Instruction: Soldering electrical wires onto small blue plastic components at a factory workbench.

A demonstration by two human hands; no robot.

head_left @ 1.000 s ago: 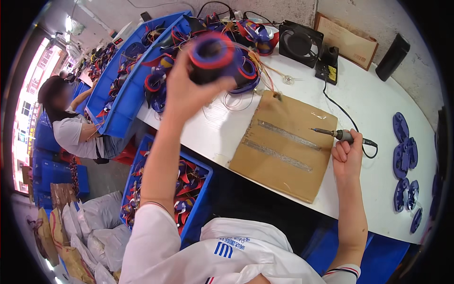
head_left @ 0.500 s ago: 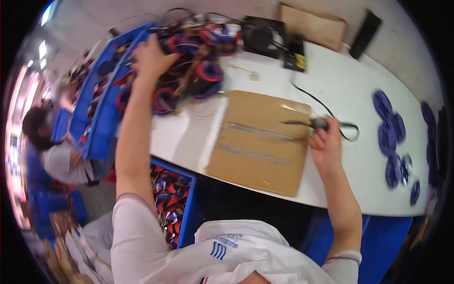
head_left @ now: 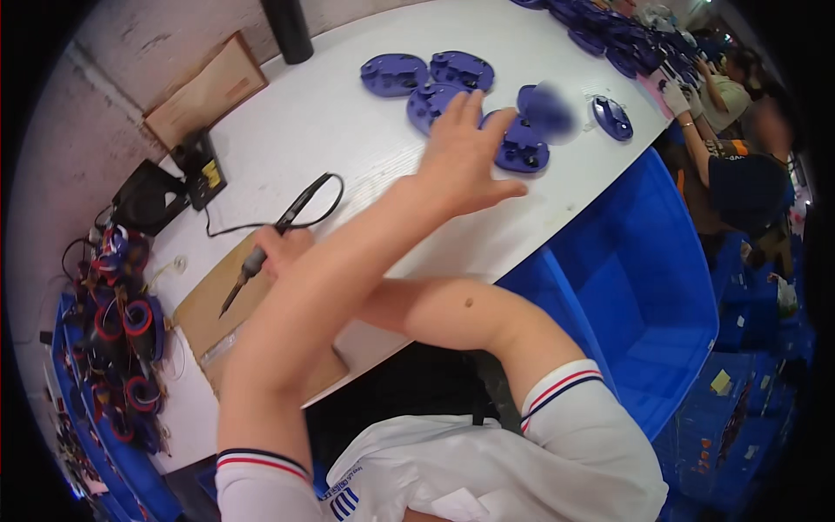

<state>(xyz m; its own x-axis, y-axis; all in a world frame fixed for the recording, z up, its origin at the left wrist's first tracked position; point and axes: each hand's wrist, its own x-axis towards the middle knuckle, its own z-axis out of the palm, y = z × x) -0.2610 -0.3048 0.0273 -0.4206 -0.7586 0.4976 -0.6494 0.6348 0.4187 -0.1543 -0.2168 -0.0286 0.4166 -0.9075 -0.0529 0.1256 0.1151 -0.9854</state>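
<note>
the left arm has swung away from the pile of red and blue wire coils (head_left: 122, 348) at the left of the table and now crosses over the right forearm, reaching toward the far right part of the white table (head_left: 348, 139). nearest, both bare forearms come up from the white short sleeves and cross above the table edge. under the crossing, the right hand (head_left: 280, 250) rests on the brown cardboard sheet (head_left: 209, 322), closed around the black soldering iron (head_left: 261, 252), tip pointing down-left at the cardboard, its cable looping behind. farther out, the left hand (head_left: 465, 157) is open, fingers spread and flat, hovering over or touching the purple plastic plates (head_left: 522, 148); contact cannot be told. beyond lie more purple plates (head_left: 426, 74). a large blue bin (head_left: 644, 287) stands right of the table.
</note>
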